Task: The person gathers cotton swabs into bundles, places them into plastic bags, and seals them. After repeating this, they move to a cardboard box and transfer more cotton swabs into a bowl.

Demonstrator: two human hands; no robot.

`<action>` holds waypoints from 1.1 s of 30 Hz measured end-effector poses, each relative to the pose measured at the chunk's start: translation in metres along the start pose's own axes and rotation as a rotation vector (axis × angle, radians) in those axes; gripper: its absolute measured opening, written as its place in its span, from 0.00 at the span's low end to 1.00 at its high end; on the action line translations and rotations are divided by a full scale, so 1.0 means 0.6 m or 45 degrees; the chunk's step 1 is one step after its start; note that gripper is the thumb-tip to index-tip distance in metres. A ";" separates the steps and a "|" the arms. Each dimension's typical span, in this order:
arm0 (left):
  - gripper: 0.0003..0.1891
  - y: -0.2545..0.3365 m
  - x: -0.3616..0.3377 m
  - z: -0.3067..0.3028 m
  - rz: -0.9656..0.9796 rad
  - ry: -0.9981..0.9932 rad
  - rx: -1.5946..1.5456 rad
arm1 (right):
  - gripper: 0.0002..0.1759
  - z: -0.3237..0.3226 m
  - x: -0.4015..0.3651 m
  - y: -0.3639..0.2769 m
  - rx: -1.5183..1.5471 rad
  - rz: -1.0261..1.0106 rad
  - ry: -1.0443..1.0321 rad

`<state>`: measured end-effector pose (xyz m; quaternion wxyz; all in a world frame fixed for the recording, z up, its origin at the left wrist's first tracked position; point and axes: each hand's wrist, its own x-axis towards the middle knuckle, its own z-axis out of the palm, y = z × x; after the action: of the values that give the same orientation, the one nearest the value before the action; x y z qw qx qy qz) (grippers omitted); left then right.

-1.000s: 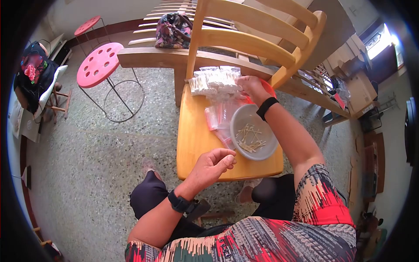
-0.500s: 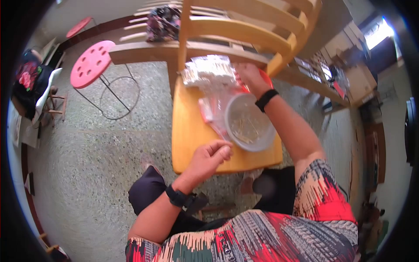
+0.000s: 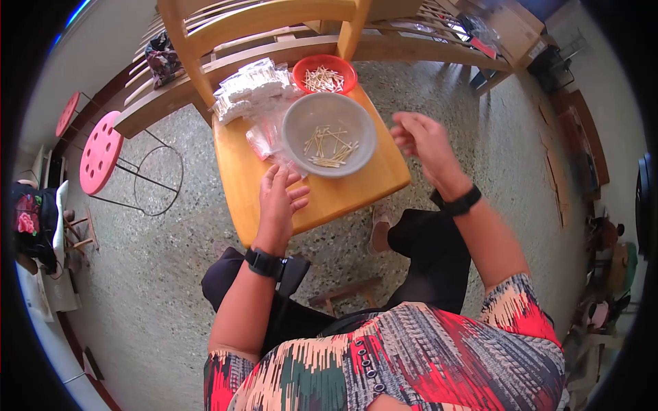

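On the wooden chair seat [image 3: 240, 164] stands a grey plastic bowl [image 3: 291, 137] with a loose scatter of cotton swabs [image 3: 330, 145] at its bottom. Behind it is a smaller red bowl [image 3: 296, 74], fuller of cotton swabs [image 3: 323, 80]. Clear bags packed with swabs [image 3: 250, 88] are heaped at the back left, and flat plastic bags [image 3: 262, 140] with red print lie beside the grey bowl. My left hand [image 3: 277, 202], fingers apart, hovers just in front of those flat bags. Right of the grey bowl, my right hand [image 3: 426, 145] is in the air, fingers loosely bent, holding nothing visible.
A slatted wooden bench [image 3: 418, 51] runs behind the chair, with a dark patterned bag [image 3: 162, 60] on it. Pink round stools [image 3: 101, 152] stand at the left. Cardboard boxes [image 3: 510, 31] are at the back right. My knees are close to the seat's front edge.
My right hand has come away from the red bowl toward me, to the right of the grey bowl. My left hand's curled fingers have spread. The view has shifted, uncovering the red bowl.
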<state>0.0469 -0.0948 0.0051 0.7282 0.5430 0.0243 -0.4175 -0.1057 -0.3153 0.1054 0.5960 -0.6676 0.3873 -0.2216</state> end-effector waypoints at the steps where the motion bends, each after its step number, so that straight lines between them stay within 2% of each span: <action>1: 0.37 -0.005 0.006 0.001 -0.034 -0.079 0.028 | 0.14 -0.019 -0.025 0.014 0.015 0.024 0.032; 5: 0.43 -0.043 0.040 0.019 0.056 -0.070 0.195 | 0.14 -0.083 -0.117 0.060 0.054 0.014 0.132; 9: 0.43 -0.037 0.053 0.031 0.097 -0.062 0.240 | 0.13 -0.146 -0.196 0.096 0.006 -0.026 0.203; 12: 0.37 -0.024 0.061 0.041 0.224 -0.008 0.407 | 0.13 -0.181 -0.237 0.138 -0.065 -0.054 0.208; 14: 0.22 -0.012 0.063 0.047 0.189 0.007 0.522 | 0.12 -0.186 -0.249 0.163 -0.012 -0.063 0.218; 15: 0.17 -0.006 0.065 0.051 0.162 0.021 0.554 | 0.11 -0.182 -0.252 0.171 0.004 -0.170 0.194; 17: 0.16 0.003 0.076 0.049 0.148 0.055 0.574 | 0.08 -0.171 -0.249 0.185 -0.073 -0.409 0.214; 18: 0.14 0.007 0.074 0.048 0.122 0.086 0.564 | 0.08 -0.173 -0.252 0.182 -0.048 -0.407 0.225; 19: 0.12 0.012 0.063 0.048 0.115 0.060 0.564 | 0.07 -0.179 -0.257 0.177 -0.189 -0.539 0.236; 20: 0.12 0.016 0.052 0.045 0.124 0.060 0.582 | 0.06 -0.182 -0.259 0.173 -0.334 -0.672 0.245; 22: 0.15 0.021 0.018 0.036 0.190 0.129 0.350 | 0.06 -0.177 -0.259 0.177 -0.296 -0.775 0.298; 23: 0.15 0.025 -0.002 0.028 0.213 0.144 0.384 | 0.05 -0.176 -0.250 0.190 -0.327 -0.851 0.334; 24: 0.15 0.026 -0.027 0.024 0.217 0.121 0.428 | 0.06 -0.170 -0.235 0.207 -0.369 -0.999 0.416; 25: 0.15 0.027 -0.043 0.008 0.196 0.021 0.426 | 0.06 -0.167 -0.243 0.193 -0.312 -1.011 0.421; 26: 0.09 0.028 -0.077 0.022 0.205 -0.101 0.433 | 0.05 -0.159 -0.234 0.203 -0.270 -0.979 0.419; 27: 0.09 0.026 -0.090 0.020 0.207 -0.189 0.462 | 0.06 -0.154 -0.238 0.203 -0.227 -0.970 0.387; 28: 0.09 0.032 -0.092 0.028 0.086 -0.200 0.439 | 0.06 -0.138 -0.224 0.216 -0.243 -1.051 0.403; 29: 0.09 0.028 -0.089 0.035 0.039 -0.216 0.450 | 0.05 -0.130 -0.224 0.213 -0.273 -1.003 0.368; 30: 0.09 0.020 -0.066 0.022 0.102 -0.373 0.532 | 0.05 -0.116 -0.218 0.214 -0.296 -1.034 0.422; 31: 0.09 0.012 -0.095 0.061 0.072 -0.239 0.514 | 0.05 -0.108 -0.224 0.216 -0.349 -1.023 0.413; 33: 0.08 -0.010 -0.109 0.106 0.094 -0.354 0.526 | 0.06 -0.105 -0.231 0.218 -0.367 -1.044 0.411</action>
<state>-0.0260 -0.1087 0.0581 0.6127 0.6183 -0.1818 -0.4575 -0.2698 -0.2447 0.0142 0.2923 -0.7987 0.2059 -0.4840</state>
